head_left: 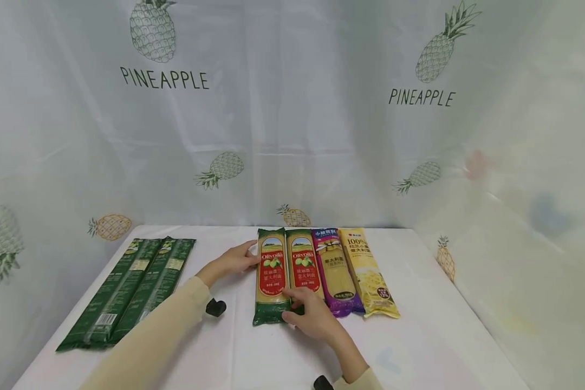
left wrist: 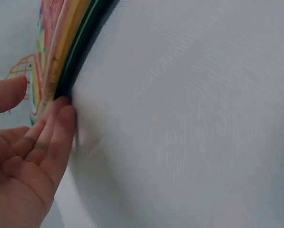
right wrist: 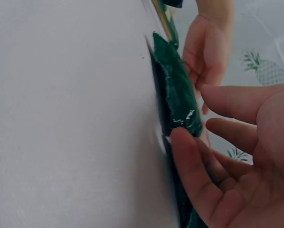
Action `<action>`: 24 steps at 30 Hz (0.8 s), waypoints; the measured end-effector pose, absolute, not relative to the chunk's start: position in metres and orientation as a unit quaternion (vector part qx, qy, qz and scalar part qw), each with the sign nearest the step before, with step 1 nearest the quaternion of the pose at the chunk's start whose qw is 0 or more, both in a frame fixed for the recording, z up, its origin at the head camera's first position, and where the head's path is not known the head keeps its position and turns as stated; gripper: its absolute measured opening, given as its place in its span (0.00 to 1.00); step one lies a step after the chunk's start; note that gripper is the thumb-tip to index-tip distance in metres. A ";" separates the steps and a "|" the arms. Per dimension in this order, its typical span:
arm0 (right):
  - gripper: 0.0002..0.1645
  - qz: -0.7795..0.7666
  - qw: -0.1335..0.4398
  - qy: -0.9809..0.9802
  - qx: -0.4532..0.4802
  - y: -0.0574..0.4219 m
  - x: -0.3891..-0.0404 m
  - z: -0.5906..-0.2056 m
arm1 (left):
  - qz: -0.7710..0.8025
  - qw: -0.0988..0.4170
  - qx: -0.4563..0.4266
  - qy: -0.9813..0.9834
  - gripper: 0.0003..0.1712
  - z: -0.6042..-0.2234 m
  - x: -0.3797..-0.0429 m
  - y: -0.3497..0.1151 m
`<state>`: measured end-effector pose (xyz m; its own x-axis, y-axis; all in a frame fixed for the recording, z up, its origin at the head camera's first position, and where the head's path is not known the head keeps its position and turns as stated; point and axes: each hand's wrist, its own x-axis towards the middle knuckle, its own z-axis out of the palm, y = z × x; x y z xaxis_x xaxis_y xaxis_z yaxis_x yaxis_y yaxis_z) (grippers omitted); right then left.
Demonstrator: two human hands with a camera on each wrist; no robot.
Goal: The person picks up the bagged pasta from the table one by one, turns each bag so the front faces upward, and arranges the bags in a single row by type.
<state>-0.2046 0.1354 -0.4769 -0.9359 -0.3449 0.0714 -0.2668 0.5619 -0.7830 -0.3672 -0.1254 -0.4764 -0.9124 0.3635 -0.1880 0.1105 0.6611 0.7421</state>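
Both hands flat, gripping nothing: left hand (head_left: 234, 261) and right hand (head_left: 312, 317) nudge Olivoila packet (head_left: 272, 276) | four aligned on counter (head_left: 419, 336) | green pair (head_left: 127, 290) left of it, untouched.

Both hands (head_left: 273, 287) open, fingers extended

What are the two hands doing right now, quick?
Left hand: open, straight fingers touching the left edge of the left Olivoila pasta packet.
Right hand: open, fingers resting on the lower end of the two Olivoila packets, gripping nothing.
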 end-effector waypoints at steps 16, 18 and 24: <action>0.31 -0.533 0.040 0.828 -0.170 0.094 -0.183 -0.473 | 0.372 0.168 0.209 0.889 0.38 -0.431 -0.333 -0.218; 0.33 -0.566 0.060 0.808 -0.154 0.083 -0.179 -0.473 | 0.371 0.157 0.213 0.890 0.39 -0.425 -0.332 -0.236; 0.43 -0.637 0.114 0.754 -0.112 0.046 -0.170 -0.472 | 0.373 0.136 0.207 0.894 0.39 -0.410 -0.329 -0.282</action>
<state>-0.1702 0.0459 -0.4720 -0.9489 -0.3142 -0.0291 -0.0236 0.1625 -0.9864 -0.3290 -0.2820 -0.4101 -0.8770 0.4722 -0.0891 0.2692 0.6364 0.7229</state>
